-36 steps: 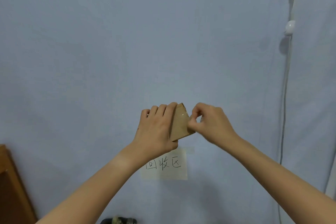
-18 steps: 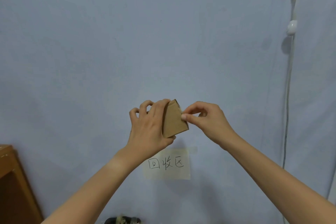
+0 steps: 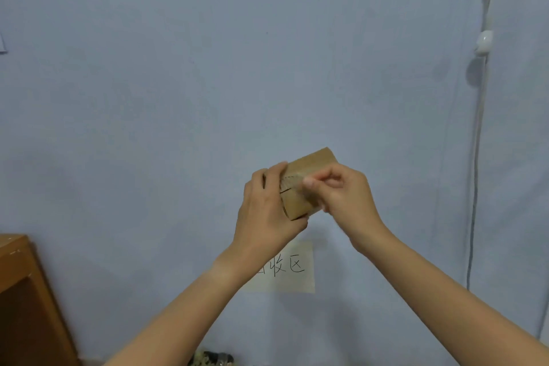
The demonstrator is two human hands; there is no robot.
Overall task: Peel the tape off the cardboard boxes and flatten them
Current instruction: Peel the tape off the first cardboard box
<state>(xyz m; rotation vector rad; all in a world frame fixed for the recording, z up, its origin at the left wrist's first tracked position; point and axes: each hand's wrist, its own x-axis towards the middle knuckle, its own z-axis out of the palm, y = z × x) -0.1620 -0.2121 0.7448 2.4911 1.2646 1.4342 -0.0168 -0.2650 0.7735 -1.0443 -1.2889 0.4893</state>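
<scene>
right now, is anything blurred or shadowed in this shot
Head view: the right hand is motion-blurred at its fingers, the cardboard box and left hand are sharper; light is soft, no glare, with a faint shadow under the cord switch.

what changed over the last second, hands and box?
The cardboard box was turned: its long side now runs up to the right. The right hand shifted from the right edge onto the near face, pinching at the seam; any tape is too blurred to see. The left hand still grips the left end. Unchanged: the wall note.
</scene>
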